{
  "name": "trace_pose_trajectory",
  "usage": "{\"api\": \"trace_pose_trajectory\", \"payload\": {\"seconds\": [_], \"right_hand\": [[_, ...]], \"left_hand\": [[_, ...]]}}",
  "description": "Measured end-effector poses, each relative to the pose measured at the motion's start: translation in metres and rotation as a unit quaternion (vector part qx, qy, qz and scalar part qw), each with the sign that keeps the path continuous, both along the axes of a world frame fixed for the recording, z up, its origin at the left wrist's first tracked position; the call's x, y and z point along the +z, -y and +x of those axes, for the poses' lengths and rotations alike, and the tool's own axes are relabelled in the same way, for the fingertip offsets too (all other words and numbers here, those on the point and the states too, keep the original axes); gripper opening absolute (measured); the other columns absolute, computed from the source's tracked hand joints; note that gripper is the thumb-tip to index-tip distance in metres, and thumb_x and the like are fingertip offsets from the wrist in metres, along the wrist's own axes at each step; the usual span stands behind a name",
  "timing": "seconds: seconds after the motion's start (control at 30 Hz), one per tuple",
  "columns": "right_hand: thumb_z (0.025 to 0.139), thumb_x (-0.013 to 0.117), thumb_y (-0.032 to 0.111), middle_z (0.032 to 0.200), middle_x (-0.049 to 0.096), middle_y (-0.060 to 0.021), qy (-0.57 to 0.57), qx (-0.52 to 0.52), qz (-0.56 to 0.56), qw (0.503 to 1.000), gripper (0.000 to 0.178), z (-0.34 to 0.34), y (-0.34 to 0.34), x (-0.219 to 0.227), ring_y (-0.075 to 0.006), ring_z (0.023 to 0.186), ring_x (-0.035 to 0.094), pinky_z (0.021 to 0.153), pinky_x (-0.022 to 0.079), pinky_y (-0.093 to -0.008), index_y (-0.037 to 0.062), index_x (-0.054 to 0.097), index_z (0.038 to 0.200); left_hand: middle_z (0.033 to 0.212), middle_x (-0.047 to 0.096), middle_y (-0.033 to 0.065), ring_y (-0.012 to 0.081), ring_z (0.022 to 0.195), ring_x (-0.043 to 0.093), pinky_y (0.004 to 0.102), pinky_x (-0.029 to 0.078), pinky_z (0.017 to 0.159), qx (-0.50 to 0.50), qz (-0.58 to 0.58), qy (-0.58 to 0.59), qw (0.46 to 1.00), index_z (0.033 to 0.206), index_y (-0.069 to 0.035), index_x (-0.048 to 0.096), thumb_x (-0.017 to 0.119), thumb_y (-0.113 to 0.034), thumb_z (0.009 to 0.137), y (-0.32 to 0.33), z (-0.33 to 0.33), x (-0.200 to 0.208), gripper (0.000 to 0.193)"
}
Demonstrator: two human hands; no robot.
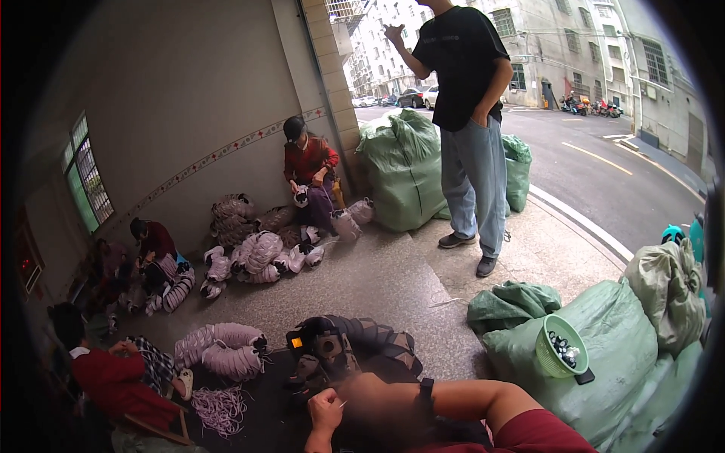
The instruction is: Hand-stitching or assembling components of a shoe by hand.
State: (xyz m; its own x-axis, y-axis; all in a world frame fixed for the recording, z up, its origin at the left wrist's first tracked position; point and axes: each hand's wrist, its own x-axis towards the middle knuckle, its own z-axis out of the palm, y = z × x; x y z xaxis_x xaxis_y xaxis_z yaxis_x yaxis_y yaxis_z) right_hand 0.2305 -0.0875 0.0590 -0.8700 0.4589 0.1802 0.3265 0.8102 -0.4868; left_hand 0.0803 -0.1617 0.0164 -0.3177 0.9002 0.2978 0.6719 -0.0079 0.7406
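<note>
My left hand (pixel 325 411) is closed at the lower middle, with a thin white strand (pixel 343 405) at its fingertips. Close beside it is my right hand (pixel 370 396), smeared and turned so that its fingers do not show; a dark band circles that wrist. Just beyond both hands lies a curved bundle of black and brown nested pieces (pixel 377 340). A dark piece with a round opening and an orange tag (pixel 297 343) sits at its near left end. What lies below my hands is dark and blurred.
Pale pink cords (pixel 219 410) and pink bundles (pixel 226 351) lie left, near a seated person in red (pixel 124 377). More people sit by the wall among bundles. A person in black (pixel 464 68) stands ahead beside green sacks (pixel 404 166). A green basket (pixel 561 347) rests on sacks at right.
</note>
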Motion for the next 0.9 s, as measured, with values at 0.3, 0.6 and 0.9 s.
{"api": "trace_pose_trajectory", "payload": {"seconds": [0.3,0.6,0.9], "right_hand": [[0.068,0.058,0.008,0.078,0.065,-0.0118,0.007,-0.005,-0.010,1.000,0.010,0.003,-0.002,0.005,-0.0318,0.078,0.065,0.063,0.050,-0.0427,0.0101,0.062,0.077],[0.076,0.067,0.018,0.082,0.066,-0.0150,-0.209,-0.037,-0.117,0.970,0.018,0.009,-0.018,-0.006,-0.0340,0.077,0.065,0.065,0.051,-0.0408,0.0104,0.068,0.093],[0.085,0.062,0.004,0.075,0.066,-0.0044,-0.316,-0.064,-0.214,0.922,0.012,-0.023,-0.031,-0.001,-0.0046,0.073,0.056,0.064,0.049,-0.0239,-0.0026,0.066,0.094]], "left_hand": [[0.053,0.052,0.0146,0.0254,0.047,0.054,0.0358,0.040,0.049,-0.002,0.013,0.008,1.000,0.061,0.000,0.055,0.064,-0.018,0.071,-0.001,0.004,0.004,0.022],[0.084,0.059,0.0044,0.0148,0.068,0.055,0.0275,0.045,0.061,-0.086,0.121,0.045,0.988,0.104,-0.006,0.057,0.070,0.000,0.067,-0.002,0.000,0.023,0.040],[0.109,0.060,0.0157,0.0335,0.096,0.061,0.0368,0.051,0.081,-0.139,0.173,-0.097,0.970,0.112,-0.004,0.056,0.061,-0.011,0.076,-0.074,-0.006,0.004,0.037]]}}
